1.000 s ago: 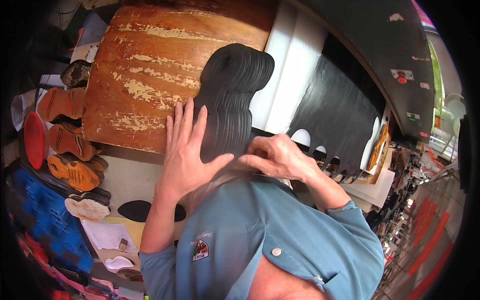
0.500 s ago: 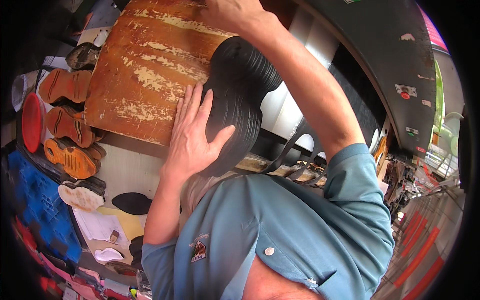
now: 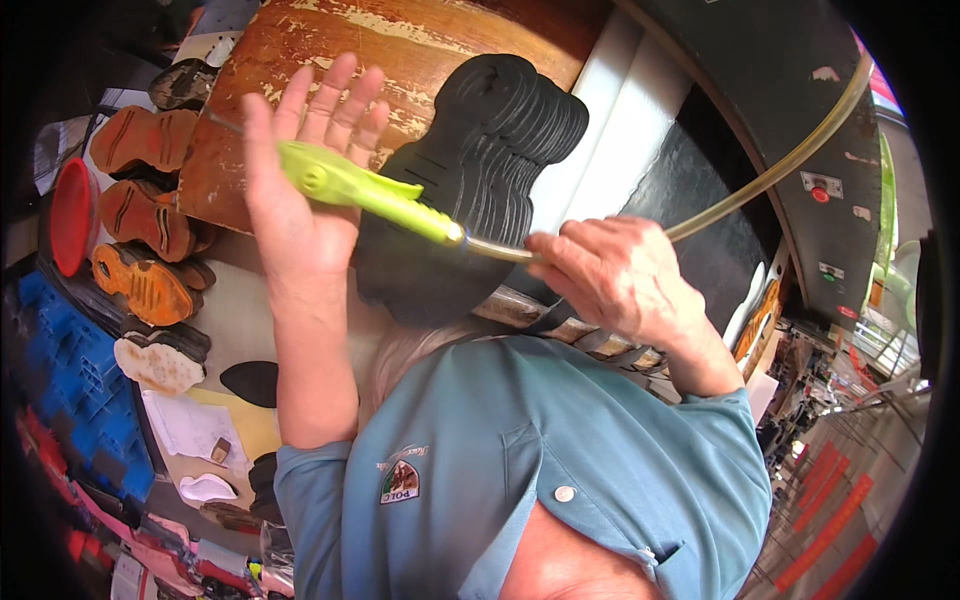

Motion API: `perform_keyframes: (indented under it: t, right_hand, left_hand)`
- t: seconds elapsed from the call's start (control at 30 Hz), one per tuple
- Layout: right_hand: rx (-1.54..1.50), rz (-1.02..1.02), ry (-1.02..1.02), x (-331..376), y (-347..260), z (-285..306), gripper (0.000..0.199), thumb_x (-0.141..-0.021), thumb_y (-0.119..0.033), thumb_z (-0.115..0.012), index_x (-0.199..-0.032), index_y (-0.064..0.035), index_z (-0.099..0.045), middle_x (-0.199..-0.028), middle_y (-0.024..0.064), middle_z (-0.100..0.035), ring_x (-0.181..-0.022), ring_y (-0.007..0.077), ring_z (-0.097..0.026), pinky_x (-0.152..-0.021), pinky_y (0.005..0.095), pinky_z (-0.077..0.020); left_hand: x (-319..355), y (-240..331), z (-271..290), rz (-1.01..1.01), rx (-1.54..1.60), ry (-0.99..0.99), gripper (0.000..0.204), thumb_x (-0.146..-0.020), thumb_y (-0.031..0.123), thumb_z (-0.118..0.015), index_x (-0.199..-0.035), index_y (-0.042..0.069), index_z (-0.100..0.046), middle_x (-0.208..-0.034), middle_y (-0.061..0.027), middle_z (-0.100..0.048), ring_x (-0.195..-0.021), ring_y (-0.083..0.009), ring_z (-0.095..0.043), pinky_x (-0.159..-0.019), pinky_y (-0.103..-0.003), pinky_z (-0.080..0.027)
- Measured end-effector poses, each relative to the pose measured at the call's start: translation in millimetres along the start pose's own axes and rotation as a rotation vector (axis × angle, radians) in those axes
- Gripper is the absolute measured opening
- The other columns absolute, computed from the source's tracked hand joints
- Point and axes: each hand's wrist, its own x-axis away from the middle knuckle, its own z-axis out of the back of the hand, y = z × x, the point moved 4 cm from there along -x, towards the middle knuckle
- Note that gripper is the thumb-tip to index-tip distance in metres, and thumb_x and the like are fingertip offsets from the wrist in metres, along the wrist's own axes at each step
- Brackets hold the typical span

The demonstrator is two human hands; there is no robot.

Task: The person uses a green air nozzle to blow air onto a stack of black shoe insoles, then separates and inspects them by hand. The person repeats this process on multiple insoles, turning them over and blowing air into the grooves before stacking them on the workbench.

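My left hand (image 3: 292, 225) is raised with its fingers spread, and a lime-green blow gun (image 3: 365, 188) lies across its palm. A clear hose (image 3: 780, 165) leaves the gun's tip and curves up to the right. My right hand (image 3: 620, 280) pinches this hose just behind the gun's metal end. Behind both hands a stack of black sole-shaped cutouts (image 3: 500, 130) leans against a worn wooden board (image 3: 330, 40). My blue shirt fills the lower middle of the view.
Brown and orange shoe soles (image 3: 140, 215) lie in a row at the left beside a red disc (image 3: 70, 215). A blue crate (image 3: 60, 400) and white paper (image 3: 190, 425) sit lower left. A dark machine panel (image 3: 760, 80) rises at the upper right.
My right hand came down from overhead with the hose. My left hand left the black stack and now has the green blow gun in it.
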Motion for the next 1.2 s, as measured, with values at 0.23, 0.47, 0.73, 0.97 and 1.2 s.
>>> perform_keyframes:
  t: [0.23, 0.47, 0.73, 0.97, 1.2]
  right_hand:
    - [-0.422, -0.130, 0.026, 16.5, 26.5, -24.3, 0.056, -0.082, -0.004, -0.078, -0.135, 0.0041, -0.060, -0.118, 0.0249, -0.069, -0.108, 0.0465, -0.068, -0.095, 0.0518, -0.0578]
    - [-0.164, -0.156, 0.116, 95.3, 65.0, 4.5, 0.032, -0.068, -0.003, -0.080, -0.098, -0.0052, -0.069, -0.084, 0.0110, -0.069, -0.082, 0.0344, -0.068, -0.078, 0.0451, -0.0544]
    - [-0.003, -0.303, 0.030, 125.2, 81.2, -15.6, 0.020, -0.071, -0.003, -0.080, -0.085, -0.0054, -0.065, -0.078, 0.0104, -0.070, -0.075, 0.0348, -0.070, -0.077, 0.0445, -0.0553]
    - [-0.038, -0.313, 0.103, 125.5, 87.5, -16.1, 0.019, -0.072, -0.001, -0.079, -0.087, -0.0062, -0.068, -0.080, 0.0129, -0.073, -0.075, 0.0362, -0.071, -0.079, 0.0459, -0.0574]
    - [-0.079, -0.155, -0.022, 112.2, 84.7, -41.9, 0.014, -0.079, -0.004, -0.077, -0.083, -0.0061, -0.064, -0.074, 0.0125, -0.069, -0.074, 0.0353, -0.070, -0.081, 0.0458, -0.0570]
  left_hand:
    - [96.7, -88.7, -81.2, -0.025, -0.562, -0.155, 0.045, -0.122, 0.035, -0.045, -0.142, -0.003, -0.059, -0.135, -0.0161, -0.071, -0.125, -0.0204, -0.066, -0.109, -0.037, -0.054]
    - [76.9, -28.5, 18.2, -0.429, -1.680, -0.495, 0.061, -0.115, 0.031, -0.057, -0.166, 0.000, -0.044, -0.175, -0.0234, -0.040, -0.167, -0.0443, -0.027, -0.135, -0.055, -0.024]
    - [55.0, -27.2, 48.7, -0.298, -1.773, -0.449, 0.054, -0.120, 0.027, -0.044, -0.165, -0.002, -0.048, -0.178, -0.0223, -0.034, -0.168, -0.0398, -0.026, -0.136, -0.056, -0.017]
    - [45.2, -27.3, 50.1, -0.215, -1.600, -0.492, 0.058, -0.118, 0.025, -0.047, -0.170, 0.000, -0.038, -0.180, -0.0224, -0.030, -0.169, -0.0378, -0.024, -0.137, -0.050, -0.016]
    - [34.6, -28.6, 43.5, -0.274, -1.846, -0.542, 0.064, -0.118, 0.033, -0.047, -0.172, 0.002, -0.033, -0.180, -0.0239, -0.029, -0.169, -0.0401, -0.021, -0.137, -0.051, -0.016]
